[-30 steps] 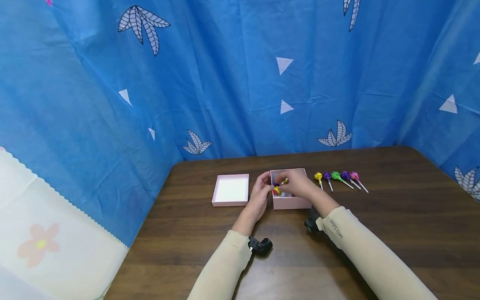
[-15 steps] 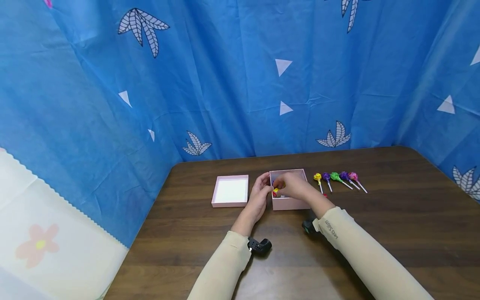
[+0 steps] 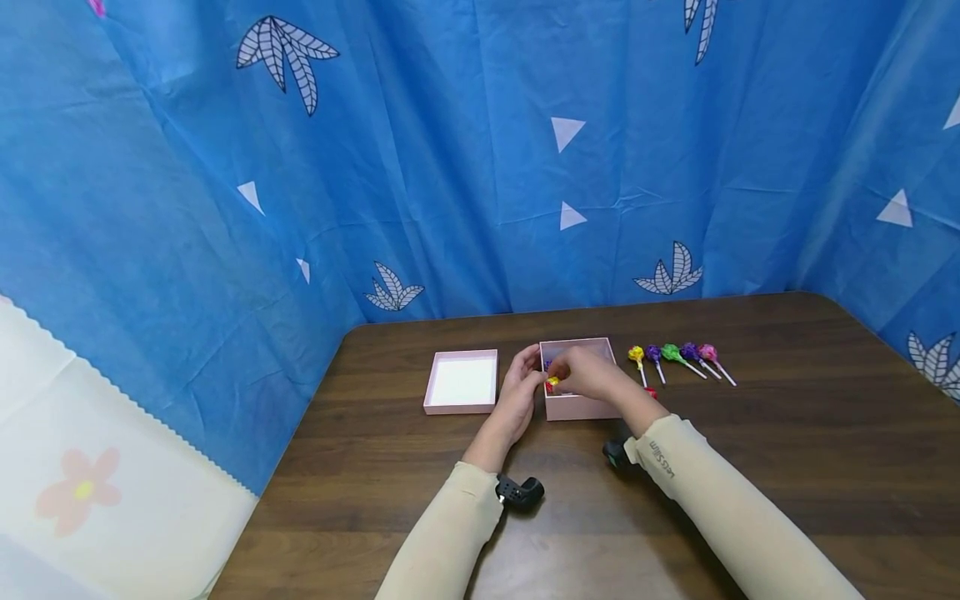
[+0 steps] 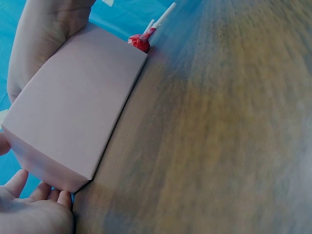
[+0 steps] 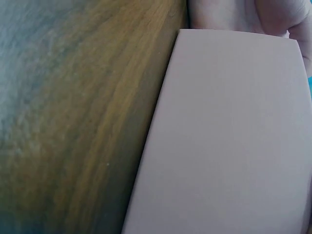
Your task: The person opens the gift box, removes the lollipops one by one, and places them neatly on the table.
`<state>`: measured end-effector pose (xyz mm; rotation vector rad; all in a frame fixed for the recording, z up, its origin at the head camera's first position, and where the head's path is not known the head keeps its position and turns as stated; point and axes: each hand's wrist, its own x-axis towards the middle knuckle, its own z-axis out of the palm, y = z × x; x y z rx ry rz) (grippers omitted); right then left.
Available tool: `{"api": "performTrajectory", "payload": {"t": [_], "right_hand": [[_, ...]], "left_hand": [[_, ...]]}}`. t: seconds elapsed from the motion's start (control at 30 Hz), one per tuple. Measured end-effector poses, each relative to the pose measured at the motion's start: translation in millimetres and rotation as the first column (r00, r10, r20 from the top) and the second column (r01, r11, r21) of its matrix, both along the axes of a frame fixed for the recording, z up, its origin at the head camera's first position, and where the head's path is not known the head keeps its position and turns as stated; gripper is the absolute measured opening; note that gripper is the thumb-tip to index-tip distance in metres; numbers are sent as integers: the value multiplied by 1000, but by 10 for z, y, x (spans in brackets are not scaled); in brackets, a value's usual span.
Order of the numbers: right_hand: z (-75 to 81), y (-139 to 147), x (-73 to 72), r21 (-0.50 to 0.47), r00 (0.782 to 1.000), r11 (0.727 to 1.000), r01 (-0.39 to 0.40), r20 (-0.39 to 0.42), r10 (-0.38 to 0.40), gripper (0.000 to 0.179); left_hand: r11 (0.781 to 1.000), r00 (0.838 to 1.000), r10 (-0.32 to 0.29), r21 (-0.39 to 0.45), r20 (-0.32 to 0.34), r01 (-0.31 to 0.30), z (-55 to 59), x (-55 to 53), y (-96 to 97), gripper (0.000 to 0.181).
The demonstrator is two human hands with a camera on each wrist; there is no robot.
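Observation:
A small open pink box (image 3: pixel 581 407) stands on the table with lollipops in its left part. My left hand (image 3: pixel 514 395) lies along the box's left wall, fingers touching it and thumb at the front corner. My right hand (image 3: pixel 587 375) reaches down into the box from the right, fingers curled at its left end, pinching a yellow-and-red lollipop (image 3: pixel 553 382). Its stick is hidden. A purple wrapper (image 3: pixel 547 364) shows behind those fingers. In the left wrist view, my left fingertips (image 4: pixel 41 191) rest by the box's end wall. The right wrist view shows mostly box wall (image 5: pixel 234 136).
Left of the box lies its shallow lid (image 3: pixel 461 382), white inside up. To the right lie several lollipops in a row, among them a yellow one (image 3: pixel 636 353) and a green one (image 3: pixel 671 352). A red lollipop (image 4: pixel 140 43) lies close beside the box. A blue curtain hangs behind.
My right hand has shifted slightly left and lower inside the box, bringing the yellow wrapper to the left end. The red lollipop beside the box has come into view. My left hand stays put.

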<state>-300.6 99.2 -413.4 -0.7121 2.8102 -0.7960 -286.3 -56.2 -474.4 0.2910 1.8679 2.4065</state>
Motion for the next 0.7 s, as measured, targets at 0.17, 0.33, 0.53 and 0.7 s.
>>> {"api": "performTrajectory", "payload": {"t": [0.17,0.33,0.53,0.7], "right_hand": [[-18,-9,-7,-6,998,1000,27,-48,-28,17],[-31,-5,7,-16,995,998,54,-87,-55,18],[-33,7,49,-30,990,995,93,-106,-96,21],[-20,27,99,-55,974,990,129,-178,-137,27]], "left_hand": [[1000,1000,2,-9,5,-2,16,3,-17,57],[1000,1000,16,-21,17,-16,9,8,-18,57],[999,999,18,-35,31,-17,-1,29,-11,56],[1000,1000,14,-27,25,-13,16,20,1,54]]}}
